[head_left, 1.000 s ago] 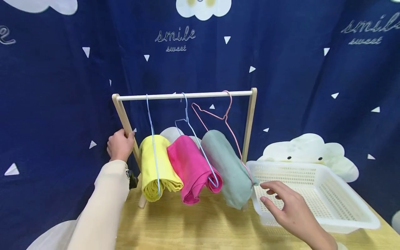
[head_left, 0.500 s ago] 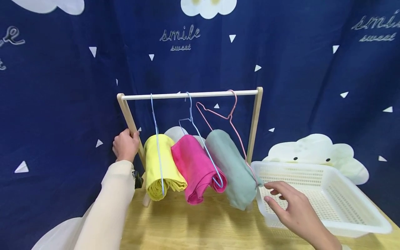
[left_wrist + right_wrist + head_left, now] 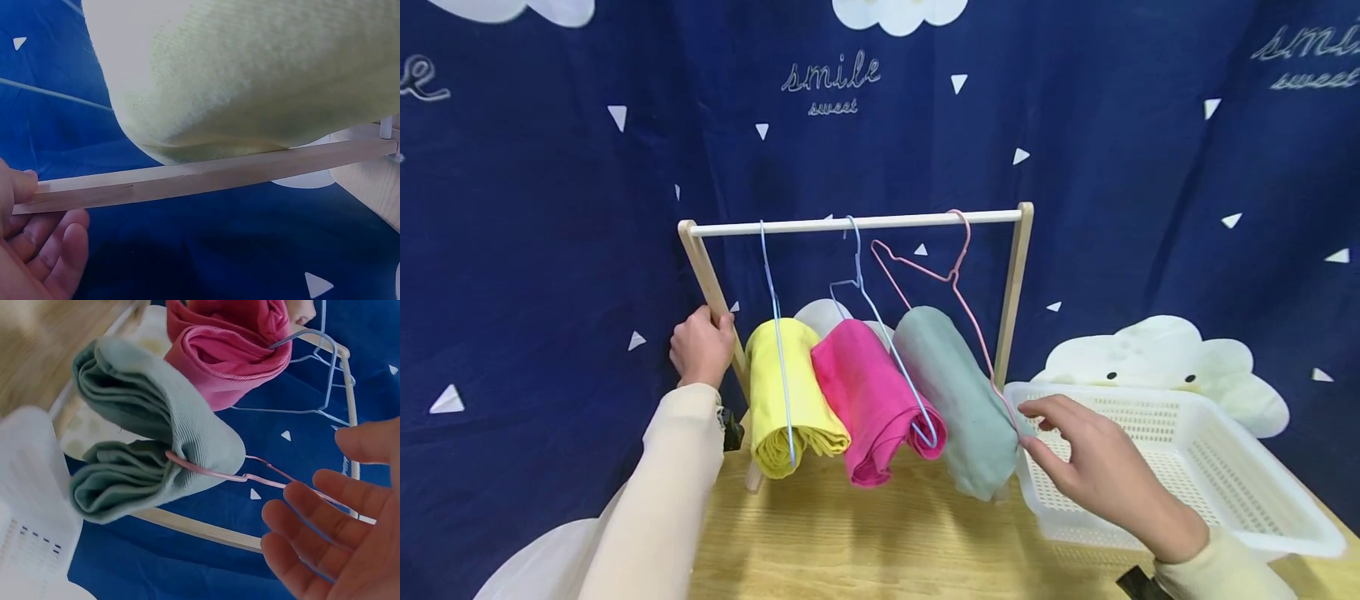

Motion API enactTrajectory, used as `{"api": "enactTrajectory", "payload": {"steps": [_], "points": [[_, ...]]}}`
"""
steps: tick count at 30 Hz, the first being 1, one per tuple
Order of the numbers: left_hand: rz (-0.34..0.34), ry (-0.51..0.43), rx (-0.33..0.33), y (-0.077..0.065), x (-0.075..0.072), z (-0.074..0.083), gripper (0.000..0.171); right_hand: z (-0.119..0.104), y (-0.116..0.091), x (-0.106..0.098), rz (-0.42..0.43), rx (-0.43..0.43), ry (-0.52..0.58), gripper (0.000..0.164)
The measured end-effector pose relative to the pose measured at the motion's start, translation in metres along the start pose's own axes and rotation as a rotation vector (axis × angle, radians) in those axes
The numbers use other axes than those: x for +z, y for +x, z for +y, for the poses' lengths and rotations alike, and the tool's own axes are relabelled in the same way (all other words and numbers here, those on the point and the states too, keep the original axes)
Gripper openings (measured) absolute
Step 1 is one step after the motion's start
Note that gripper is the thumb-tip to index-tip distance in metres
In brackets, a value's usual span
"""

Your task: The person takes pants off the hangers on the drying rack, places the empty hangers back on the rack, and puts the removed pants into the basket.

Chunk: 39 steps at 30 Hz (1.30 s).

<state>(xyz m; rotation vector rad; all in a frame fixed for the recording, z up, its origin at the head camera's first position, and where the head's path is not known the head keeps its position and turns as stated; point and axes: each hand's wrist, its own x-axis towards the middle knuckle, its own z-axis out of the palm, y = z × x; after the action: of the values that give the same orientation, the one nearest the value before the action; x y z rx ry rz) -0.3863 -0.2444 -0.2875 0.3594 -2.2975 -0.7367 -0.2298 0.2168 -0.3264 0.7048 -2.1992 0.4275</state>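
Observation:
My left hand [image 3: 702, 346] grips the left wooden post [image 3: 206, 178] of a small clothes rack, thumb above and fingers below in the left wrist view. On the rack's white rail [image 3: 902, 222] hang three hangers with cloths draped over them. A pink hanger [image 3: 976, 325] carries a grey-green cloth [image 3: 951, 408], its folded layers parted in the right wrist view. Beside its lower corner is my right hand [image 3: 1101, 467], fingers loosely bent and holding nothing. A magenta cloth [image 3: 872, 400] hangs on a blue hanger [image 3: 889, 342] in the middle; a yellow cloth [image 3: 765, 375] is leftmost.
A white perforated basket [image 3: 1270, 475] stands on the wooden table [image 3: 865, 550] at the right, behind and beside my right hand. Close behind the rack hangs a dark blue curtain [image 3: 1120, 167] with clouds and triangles.
My right hand has moved slightly up and left, closer to the pink hanger's lower corner. The left hand keeps its hold on the post. The cloths hang as before.

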Motion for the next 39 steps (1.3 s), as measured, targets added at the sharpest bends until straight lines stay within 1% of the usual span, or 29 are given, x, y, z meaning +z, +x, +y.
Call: {"api": "enactTrajectory", "payload": {"steps": [2,4,8,12,15,19,22,24,26,29,34,36,39], "points": [[0.002,0.0,-0.003,0.0,-0.001,0.0,0.033,0.001,0.009,-0.003,-0.039,0.003,-0.003,0.03],[-0.004,0.002,-0.004,0.0,-0.002,0.0,0.033,0.002,0.018,-0.007,-0.098,0.022,0.007,0.026],[-0.01,0.004,-0.004,-0.001,-0.003,0.0,0.034,0.005,0.036,-0.009,-0.206,0.104,0.06,0.023],[-0.008,0.016,-0.001,-0.001,-0.004,0.001,0.035,0.012,0.047,-0.004,-0.278,0.179,0.12,0.022],[-0.01,0.022,0.002,-0.001,-0.004,0.001,0.034,0.016,0.052,0.003,-0.314,0.205,0.138,0.022],[-0.012,0.014,0.019,-0.001,-0.005,0.001,0.034,0.017,0.06,0.011,-0.316,0.22,0.135,0.022],[-0.021,0.024,0.017,-0.004,-0.004,-0.003,0.035,0.014,0.066,0.02,-0.313,0.223,0.133,0.024],[-0.017,0.025,0.014,-0.002,-0.005,0.002,0.034,0.014,0.074,0.018,-0.299,0.225,0.116,0.026],[-0.027,0.039,0.0,-0.006,-0.002,-0.004,0.034,0.013,0.075,0.022,-0.309,0.249,0.113,0.028],[-0.031,0.032,0.01,-0.008,0.001,-0.006,0.034,0.013,0.079,0.025,-0.297,0.293,0.11,0.028],[-0.014,0.011,0.029,-0.006,-0.002,-0.001,0.034,0.014,0.094,0.025,-0.291,0.334,0.129,0.031],[-0.008,0.01,0.026,-0.004,-0.005,0.0,0.034,0.014,0.101,0.026,-0.303,0.351,0.137,0.034],[-0.016,0.014,0.021,-0.003,-0.005,0.001,0.035,0.015,0.11,0.026,-0.336,0.39,0.149,0.039]]}}
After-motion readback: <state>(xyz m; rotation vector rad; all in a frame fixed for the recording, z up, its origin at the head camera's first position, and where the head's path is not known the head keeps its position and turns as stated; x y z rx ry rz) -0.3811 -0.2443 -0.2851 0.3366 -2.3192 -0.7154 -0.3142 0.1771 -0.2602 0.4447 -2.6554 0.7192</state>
